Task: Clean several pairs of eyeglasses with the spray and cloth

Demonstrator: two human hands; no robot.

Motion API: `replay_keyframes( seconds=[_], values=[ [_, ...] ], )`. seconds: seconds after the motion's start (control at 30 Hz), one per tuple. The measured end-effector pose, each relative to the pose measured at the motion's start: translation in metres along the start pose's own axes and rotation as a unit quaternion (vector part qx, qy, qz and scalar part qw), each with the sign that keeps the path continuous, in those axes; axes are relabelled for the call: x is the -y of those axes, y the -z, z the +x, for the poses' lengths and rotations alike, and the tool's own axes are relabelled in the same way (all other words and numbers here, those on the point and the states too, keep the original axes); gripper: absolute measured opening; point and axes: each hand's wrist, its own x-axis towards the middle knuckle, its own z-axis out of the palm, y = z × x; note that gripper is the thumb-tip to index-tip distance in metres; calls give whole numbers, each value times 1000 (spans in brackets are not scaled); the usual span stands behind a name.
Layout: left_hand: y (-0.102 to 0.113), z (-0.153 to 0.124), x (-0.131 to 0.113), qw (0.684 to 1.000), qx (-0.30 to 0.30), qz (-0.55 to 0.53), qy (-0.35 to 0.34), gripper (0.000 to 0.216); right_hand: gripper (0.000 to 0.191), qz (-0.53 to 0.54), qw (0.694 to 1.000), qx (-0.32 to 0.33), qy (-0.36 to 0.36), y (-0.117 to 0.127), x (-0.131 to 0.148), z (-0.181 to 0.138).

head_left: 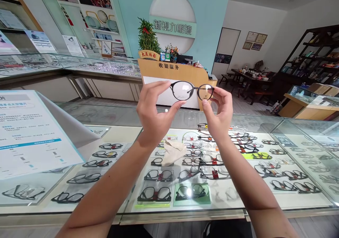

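Raised above the glass counter is a pair of black round-framed eyeglasses [196, 88], its clear lenses facing me and faint print low on each. My left hand [156, 105] holds the left side, index finger at the upper outer corner and thumb at the lower rim. On the other side, my right hand [219, 107] grips the right rim, thumb on its lower edge and fingers behind. The temples are mostly hidden behind the lenses. Below, a beige cloth [173, 152] lies crumpled on the counter between my forearms.
The glass display counter [127, 215] spans the front, with rows of eyeglasses inside. A printed sign [34, 132] stands on it at left. Beyond are a wooden cashier desk [182, 68] with a potted plant [148, 38], more showcases [106, 81], and a dark table [249, 77].
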Motion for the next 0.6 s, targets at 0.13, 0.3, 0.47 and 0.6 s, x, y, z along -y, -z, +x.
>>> replay_keyframes(
  seconds=[0.13,0.3,0.47,0.6],
  values=[
    [-6,-3,14,999,-12,-45,-11,69,49,-12,999,-27,39,-6,2,-4],
    [-16,-7,19,992,14,-113,56,60,51,-55,993,-35,100,-4,8,-5],
    [-26,-7,32,964,70,-189,171,75,59,-95,986,-19,133,-3,10,-5],
    [-30,-9,34,960,69,-203,181,81,55,-118,981,-28,151,-5,10,-6]
  ],
)
